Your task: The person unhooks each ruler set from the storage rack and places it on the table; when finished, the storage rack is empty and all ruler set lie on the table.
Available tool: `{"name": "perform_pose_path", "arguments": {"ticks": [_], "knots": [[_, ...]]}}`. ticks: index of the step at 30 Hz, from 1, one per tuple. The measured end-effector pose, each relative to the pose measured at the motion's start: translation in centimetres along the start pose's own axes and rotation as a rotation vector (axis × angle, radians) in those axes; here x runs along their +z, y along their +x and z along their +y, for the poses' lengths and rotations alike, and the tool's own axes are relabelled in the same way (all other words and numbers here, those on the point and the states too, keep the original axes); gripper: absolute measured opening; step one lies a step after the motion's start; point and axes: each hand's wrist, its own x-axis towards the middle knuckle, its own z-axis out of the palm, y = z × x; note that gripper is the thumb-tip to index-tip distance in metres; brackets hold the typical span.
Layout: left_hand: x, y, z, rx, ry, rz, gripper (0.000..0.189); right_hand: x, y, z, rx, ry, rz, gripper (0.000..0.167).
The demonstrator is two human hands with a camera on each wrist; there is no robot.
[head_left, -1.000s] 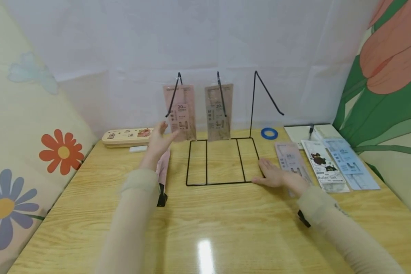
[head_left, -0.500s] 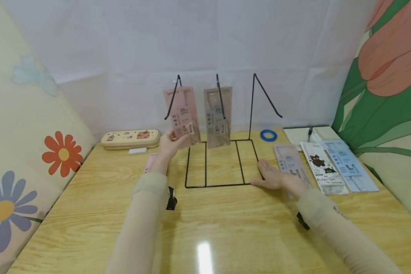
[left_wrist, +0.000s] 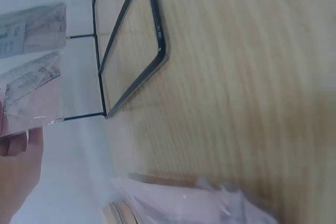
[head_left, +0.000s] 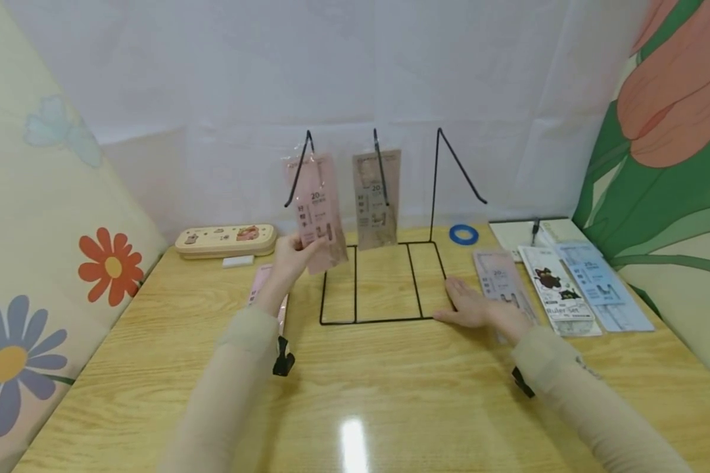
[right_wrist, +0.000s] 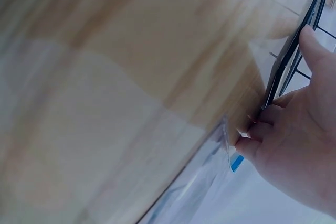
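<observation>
A black wire display rack (head_left: 384,320) with three hooks stands on the table. From its left hook hangs a pink ruler packet (head_left: 316,213), which my left hand (head_left: 286,261) pinches by its lower left edge, thumb in front. In the left wrist view, fingers of that hand (left_wrist: 21,169) show at the edge of the clear packet (left_wrist: 39,100). A greyish-pink packet (head_left: 367,190) hangs from the middle hook; the right hook is bare. My right hand (head_left: 469,305) rests with extended fingers against the right side of the rack's base, also seen in the right wrist view.
Left are a cream pencil case (head_left: 225,241), a white eraser (head_left: 238,261) and another pink packet (head_left: 260,279), partly behind my left arm. Right are a blue tape ring (head_left: 464,227), a pink packet (head_left: 497,269), a white ruler set (head_left: 553,282) and a blue packet (head_left: 606,289).
My left hand has reached the pink packet on the left hook and taken hold of its lower edge. The packet's lower end has swung forward and down. My right hand stays put.
</observation>
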Motion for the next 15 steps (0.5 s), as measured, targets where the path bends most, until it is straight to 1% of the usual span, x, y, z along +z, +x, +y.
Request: {"name": "perform_pose_path", "arguments": {"ticks": [2, 5, 8, 9, 13, 15], "knots": [[-0.2, -0.7, 0.0, -0.004, 0.012, -0.036, 0.042, 0.0, 0.0, 0.0, 0.0, -0.001, 0.0, 0.088], [-0.4, -2.2, -0.1, -0.02, 0.02, -0.094, 0.047, 0.0, -0.1, -0.1, 0.001, -0.005, -0.003, 0.088], [-0.7, -3.7, -0.2, -0.006, 0.017, -0.136, 0.047, 0.0, -0.2, -0.2, -0.002, -0.002, -0.002, 0.089], [-0.7, -4.2, -0.3, 0.006, 0.002, -0.147, 0.046, 0.0, -0.2, -0.2, -0.001, -0.002, -0.002, 0.089], [-1.1, -6.2, -0.5, 0.047, 0.003, -0.181, 0.045, 0.1, -0.2, -0.2, 0.003, -0.009, -0.001, 0.089], [-1.4, -7.1, -0.6, 0.057, -0.003, -0.195, 0.046, 0.1, -0.3, -0.2, 0.005, -0.01, -0.001, 0.088]]}}
